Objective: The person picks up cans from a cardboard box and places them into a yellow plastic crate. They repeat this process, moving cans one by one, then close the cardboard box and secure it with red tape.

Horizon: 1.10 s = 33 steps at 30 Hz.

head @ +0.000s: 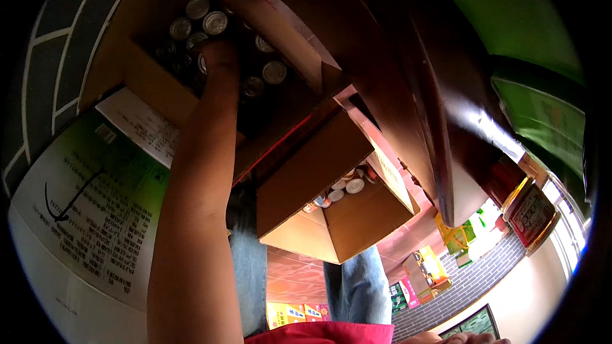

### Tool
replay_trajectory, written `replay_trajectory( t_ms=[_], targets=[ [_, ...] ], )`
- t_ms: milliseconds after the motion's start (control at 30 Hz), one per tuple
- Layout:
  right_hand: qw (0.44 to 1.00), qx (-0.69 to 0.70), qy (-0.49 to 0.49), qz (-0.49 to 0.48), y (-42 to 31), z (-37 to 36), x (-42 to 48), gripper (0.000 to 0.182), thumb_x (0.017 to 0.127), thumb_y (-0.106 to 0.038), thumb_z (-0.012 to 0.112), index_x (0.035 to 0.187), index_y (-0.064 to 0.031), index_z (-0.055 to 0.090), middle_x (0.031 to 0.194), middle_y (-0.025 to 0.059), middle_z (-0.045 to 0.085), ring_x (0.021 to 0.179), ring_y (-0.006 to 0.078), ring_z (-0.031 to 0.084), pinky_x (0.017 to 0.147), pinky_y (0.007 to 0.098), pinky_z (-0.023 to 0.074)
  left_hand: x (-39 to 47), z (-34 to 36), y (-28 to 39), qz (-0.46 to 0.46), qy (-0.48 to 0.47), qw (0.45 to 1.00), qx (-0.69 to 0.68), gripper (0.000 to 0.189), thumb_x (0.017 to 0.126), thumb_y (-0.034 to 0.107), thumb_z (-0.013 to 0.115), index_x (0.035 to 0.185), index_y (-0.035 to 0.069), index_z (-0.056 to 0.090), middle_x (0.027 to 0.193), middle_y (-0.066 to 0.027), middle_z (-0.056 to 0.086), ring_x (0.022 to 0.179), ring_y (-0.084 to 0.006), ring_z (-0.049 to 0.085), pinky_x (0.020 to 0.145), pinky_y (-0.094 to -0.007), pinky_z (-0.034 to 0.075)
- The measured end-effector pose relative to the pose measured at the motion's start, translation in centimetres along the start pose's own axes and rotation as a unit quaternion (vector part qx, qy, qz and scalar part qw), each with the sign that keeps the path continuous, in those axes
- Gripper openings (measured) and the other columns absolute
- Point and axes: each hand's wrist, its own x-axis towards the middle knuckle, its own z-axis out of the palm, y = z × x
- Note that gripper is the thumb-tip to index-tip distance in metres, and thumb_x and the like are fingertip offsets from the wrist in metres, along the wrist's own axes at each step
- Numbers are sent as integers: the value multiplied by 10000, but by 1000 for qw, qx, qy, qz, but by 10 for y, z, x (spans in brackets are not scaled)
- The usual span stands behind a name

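My left hand (219, 55) reaches down into a deep cardboard box (158, 83) in shadow. Its fingers touch or cover the metal cans there, and one can lid (202, 63) shows right beside it. Whether the fingers grip a can is too dark to tell. Other cans (214, 23) stand upright around the hand, with gaps between some. Nearer my legs is a second open cardboard box (368, 220), holding several cans (355, 185). Only part of my right hand (471, 338) shows at the bottom right edge, away from both boxes; what it touches is hidden.
A white and green printed carton (95, 200) stands at the left, by a grey tiled surface (50, 62). Dark brown wooden furniture (382, 71) rises at the right. Colourful packages (425, 270) sit on the pink tiled floor (299, 272) near a brick-patterned wall (478, 272).
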Motion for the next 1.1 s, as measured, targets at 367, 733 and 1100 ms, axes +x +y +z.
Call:
replay_trajectory(
  t_ms=[367,733,1100],
  targets=[
    [956,-76,-34,-281,27,-1,9,357,906,-394,372,1258,-352,420,1057,43,548,849,200,533,694,381,452,28,46,1,-21,103,990,-95,256,823,273,529,996,116,633,1096,-60,584,1034,-226,542,812,-444,439],
    [932,-107,-96,-334,-35,18,-58,386,909,-371,378,1290,-312,382,1139,61,507,868,187,544,696,377,477,-174,-75,-24,-13,106,948,-299,308,702,274,633,915,52,629,972,-158,608,923,-302,583,760,-366,481],
    [836,-4,-108,-537,-136,0,-186,444,893,-456,345,1296,-272,377,1125,69,509,882,245,537,751,459,448,-410,-106,-37,20,-160,553,-818,444,749,422,613,951,29,576,797,-93,624,697,-158,612,579,-282,488]
  ],
)
